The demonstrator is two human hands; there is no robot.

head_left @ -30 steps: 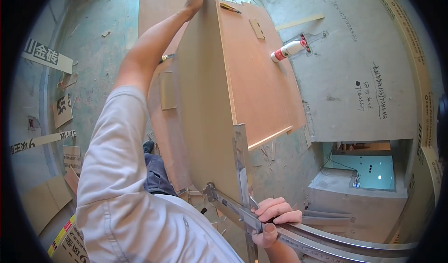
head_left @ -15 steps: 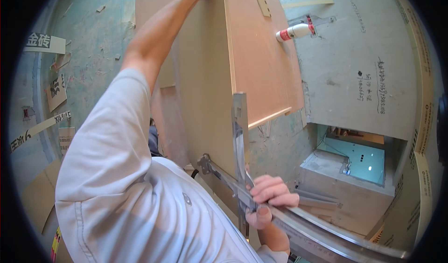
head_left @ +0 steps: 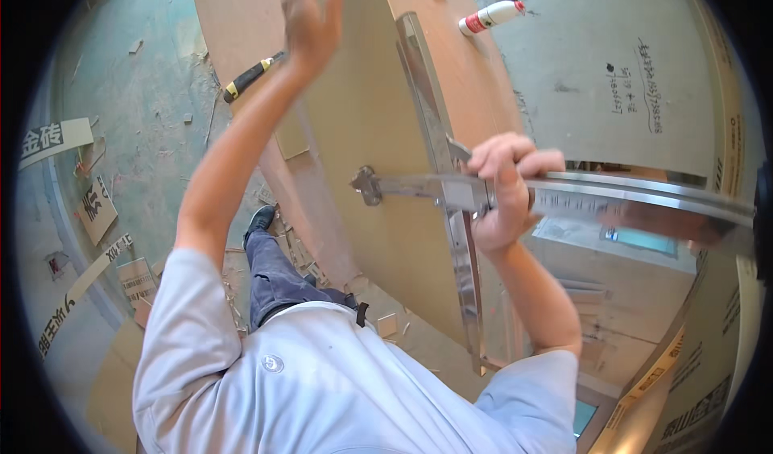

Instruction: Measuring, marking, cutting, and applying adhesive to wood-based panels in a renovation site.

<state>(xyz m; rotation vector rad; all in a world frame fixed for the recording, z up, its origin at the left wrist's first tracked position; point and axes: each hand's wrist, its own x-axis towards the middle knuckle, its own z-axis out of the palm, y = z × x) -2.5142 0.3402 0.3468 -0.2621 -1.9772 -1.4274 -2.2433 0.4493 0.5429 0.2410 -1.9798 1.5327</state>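
A bare grey wall (head_left: 596, 76) carries dark handwriting, and scrap boards (head_left: 56, 142) at the left bear big black characters. A long tan board (head_left: 386, 124) slants over a pinkish worktop (head_left: 475, 76). A metal ruler (head_left: 596, 200), its scale marks blurred, reaches from the right to the board, its crossbar along the board's right edge; the right hand (head_left: 511, 184) is clamped on it. The blurred left hand (head_left: 312, 31) has fingers apart over the board; contact cannot be told. A red-labelled white bottle (head_left: 489, 19) and a black-and-yellow tool (head_left: 251, 78) lie beyond.
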